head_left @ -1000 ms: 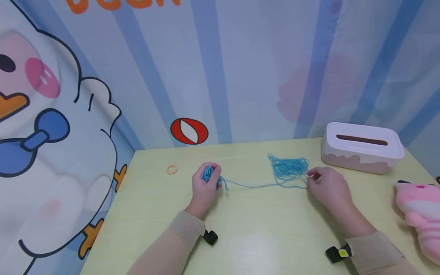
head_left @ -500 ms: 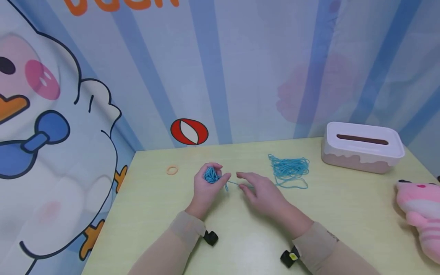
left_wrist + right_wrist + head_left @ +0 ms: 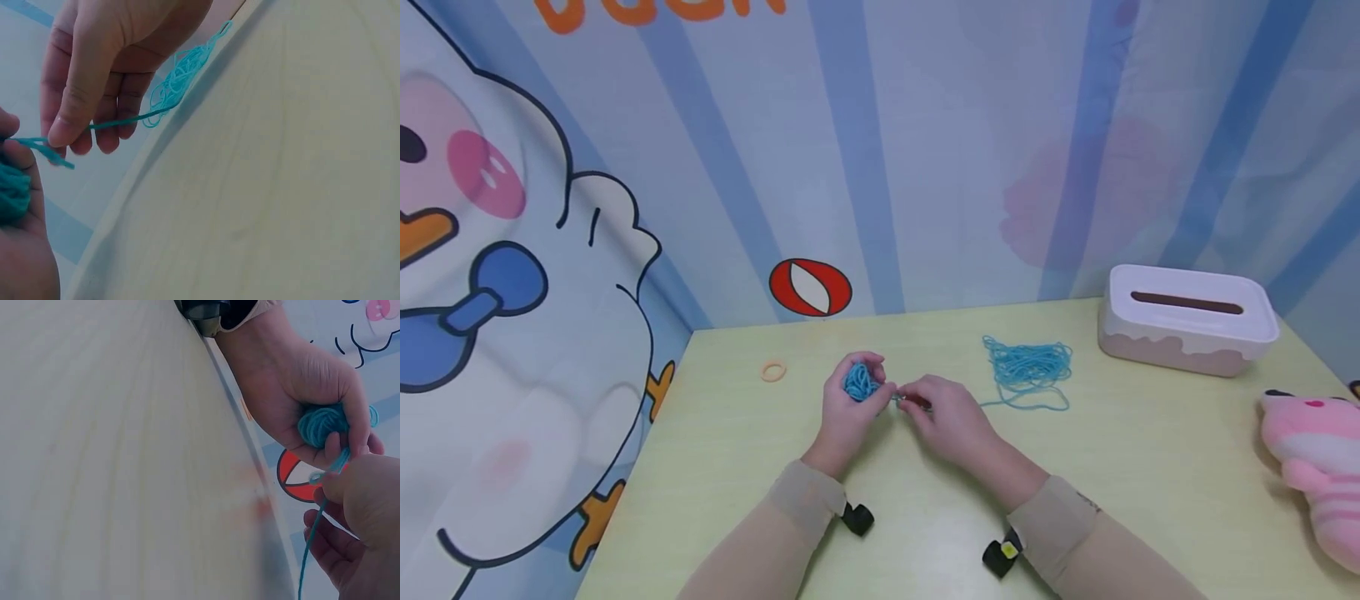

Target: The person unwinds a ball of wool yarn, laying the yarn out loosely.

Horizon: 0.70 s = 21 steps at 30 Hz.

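My left hand grips a small wound ball of blue yarn, its fingers curled round it in the head view. Right beside it, my right hand pinches the yarn strand between thumb and index finger. In the left wrist view the strand runs from the right fingertips back to a loose pile of yarn. A short loose end hangs close to the left thumb. The right wrist view shows the ball inside the left palm. On the table, the loose yarn pile lies to the right of both hands.
An orange ring lies on the table left of the hands. A white and pink tissue box stands at the back right. A pink plush toy lies at the right edge. A printed curtain hangs behind.
My right hand has moved left from beside the yarn pile to the left hand, its fingers closing on the strand there. The left hand stays in place with the ball.
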Each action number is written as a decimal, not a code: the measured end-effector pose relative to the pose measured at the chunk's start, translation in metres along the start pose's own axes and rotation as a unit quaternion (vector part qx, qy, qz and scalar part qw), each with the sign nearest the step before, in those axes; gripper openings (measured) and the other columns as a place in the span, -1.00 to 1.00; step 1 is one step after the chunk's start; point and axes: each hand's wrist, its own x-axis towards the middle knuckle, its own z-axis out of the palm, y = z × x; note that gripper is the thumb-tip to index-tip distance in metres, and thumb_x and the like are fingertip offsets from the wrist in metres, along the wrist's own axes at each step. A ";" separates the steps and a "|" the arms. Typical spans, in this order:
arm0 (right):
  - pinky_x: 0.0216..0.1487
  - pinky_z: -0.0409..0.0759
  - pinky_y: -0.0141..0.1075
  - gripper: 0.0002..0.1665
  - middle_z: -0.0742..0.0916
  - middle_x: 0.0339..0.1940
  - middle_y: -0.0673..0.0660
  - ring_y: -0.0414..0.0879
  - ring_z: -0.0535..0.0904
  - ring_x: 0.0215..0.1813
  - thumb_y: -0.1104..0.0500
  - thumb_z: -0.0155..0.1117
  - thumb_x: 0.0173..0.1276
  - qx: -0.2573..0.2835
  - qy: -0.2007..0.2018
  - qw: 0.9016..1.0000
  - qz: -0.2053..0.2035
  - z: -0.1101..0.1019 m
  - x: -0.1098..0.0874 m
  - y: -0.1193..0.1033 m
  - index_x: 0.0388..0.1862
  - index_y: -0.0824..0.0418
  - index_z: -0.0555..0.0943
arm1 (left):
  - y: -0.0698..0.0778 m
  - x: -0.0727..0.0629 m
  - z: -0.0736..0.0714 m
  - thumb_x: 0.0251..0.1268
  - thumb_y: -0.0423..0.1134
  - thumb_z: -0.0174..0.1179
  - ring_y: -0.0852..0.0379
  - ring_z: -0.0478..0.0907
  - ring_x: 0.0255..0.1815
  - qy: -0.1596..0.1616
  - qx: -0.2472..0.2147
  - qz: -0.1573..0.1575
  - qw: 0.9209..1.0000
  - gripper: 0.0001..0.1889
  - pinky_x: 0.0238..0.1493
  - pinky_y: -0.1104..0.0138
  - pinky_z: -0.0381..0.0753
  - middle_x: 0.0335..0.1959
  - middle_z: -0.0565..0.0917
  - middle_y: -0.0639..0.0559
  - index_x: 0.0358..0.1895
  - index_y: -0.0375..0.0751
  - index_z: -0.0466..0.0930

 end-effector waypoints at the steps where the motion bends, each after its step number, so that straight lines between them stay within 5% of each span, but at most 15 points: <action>1: 0.04 0.80 -0.11 -0.79 0.86 -0.09 0.08 -0.06 0.78 -0.06 0.15 0.43 0.59 0.001 0.003 1.000 0.005 -0.001 0.000 0.000 0.09 0.15 0.85 | 0.001 0.000 0.000 0.41 -0.46 0.42 -0.08 0.60 0.08 -0.001 -0.001 0.001 1.000 -0.60 0.04 0.47 0.75 -0.04 0.64 -0.02 0.25 -0.32 0.57; 6: 0.06 0.82 -0.08 -0.80 0.86 -0.07 0.05 -0.05 0.80 -0.03 0.13 0.41 0.62 0.002 0.043 0.999 0.027 -0.015 -0.004 0.001 0.08 0.11 0.86 | 0.004 0.000 0.001 0.38 -0.51 0.41 -0.32 0.58 0.14 -0.013 -0.006 0.000 1.000 -0.54 0.15 0.48 0.73 0.08 0.67 -0.21 0.29 -0.36 0.54; 14: -0.07 0.82 -0.01 -0.83 0.85 -0.14 0.09 -0.01 0.79 -0.12 0.21 0.43 0.58 0.013 0.128 0.992 -0.001 -0.046 -0.013 0.011 0.05 0.19 0.85 | 0.001 0.002 0.001 0.56 -0.49 0.22 -0.24 0.67 0.30 -0.056 -0.028 -0.029 0.998 -0.67 0.17 0.42 0.77 0.22 0.80 -0.19 0.29 -0.30 0.54; 21: -0.21 0.80 -0.09 -0.86 0.83 -0.25 0.11 -0.04 0.78 -0.23 0.33 0.49 0.48 -0.005 0.219 0.975 -0.032 -0.071 -0.027 0.035 -0.03 0.25 0.84 | -0.001 0.001 0.000 0.71 -0.38 0.07 0.01 0.82 -0.14 -0.062 -0.053 -0.052 0.995 -0.66 0.10 0.33 0.83 -0.18 0.78 0.02 0.36 -0.51 0.45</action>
